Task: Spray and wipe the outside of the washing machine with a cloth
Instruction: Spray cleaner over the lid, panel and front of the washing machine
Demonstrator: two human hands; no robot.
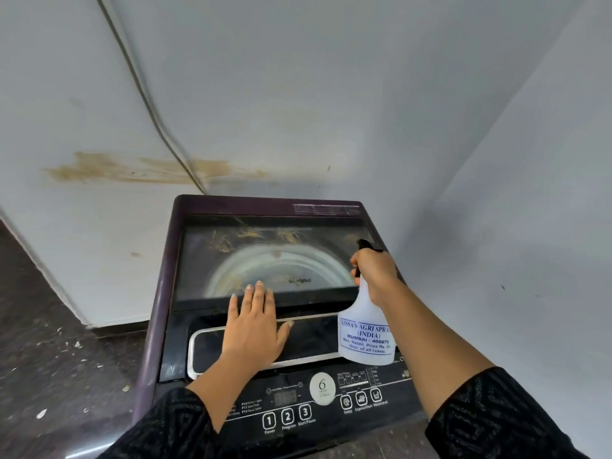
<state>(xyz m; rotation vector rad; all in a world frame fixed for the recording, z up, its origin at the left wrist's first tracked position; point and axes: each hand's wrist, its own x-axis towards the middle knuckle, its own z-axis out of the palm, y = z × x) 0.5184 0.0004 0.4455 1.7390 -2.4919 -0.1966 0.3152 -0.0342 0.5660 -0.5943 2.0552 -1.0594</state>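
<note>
A dark purple top-loading washing machine (165,260) stands in a corner below me. Brown smears mark the far part of its glass lid (251,256). My left hand (255,329) lies flat with straight fingers across the lid's front edge and handle area. My right hand (376,271) grips the neck and black trigger head of a white spray bottle (364,332) with a blue-printed label, held upright over the lid's right side. The black nozzle points toward the lid's far side. No cloth is in view.
The control panel (298,409) with numbered buttons runs along the machine's near edge. White walls close in behind and to the right; the back wall (132,173) bears a brown stain, and a cable (145,97) runs down it. Dark speckled floor (49,359) lies to the left.
</note>
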